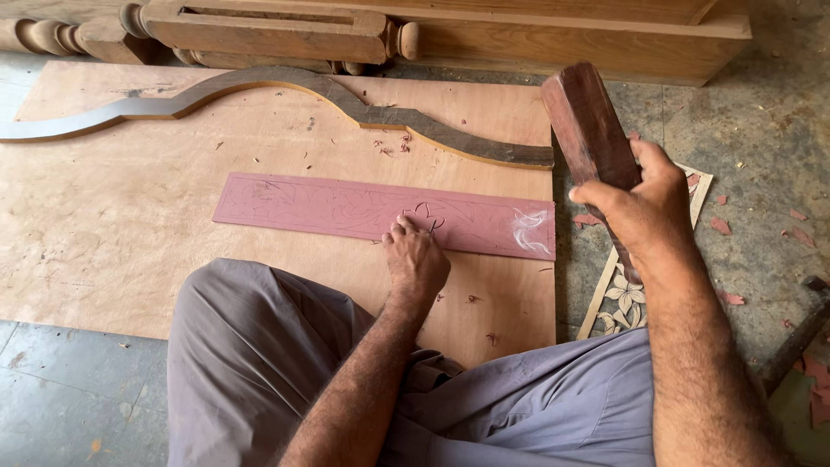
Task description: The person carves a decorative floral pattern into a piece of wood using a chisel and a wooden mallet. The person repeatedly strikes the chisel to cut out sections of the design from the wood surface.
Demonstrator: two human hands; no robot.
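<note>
matt reddish wooden strip (pixel 346 207) on smooth pale plywood sheet (pixel 112 225) — dark, worn wooden mallet (pixel 592 130).

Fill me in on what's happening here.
A person sits on the floor carving wood. The left hand rests on a long reddish-pink board that lies on a plywood sheet, pressing what looks like a small chisel, mostly hidden, at a cut flower outline. The right hand holds a dark wooden mallet block raised above the board. A curved wooden moulding lies farther back, and a pierced floral panel lies by the right forearm.
</note>
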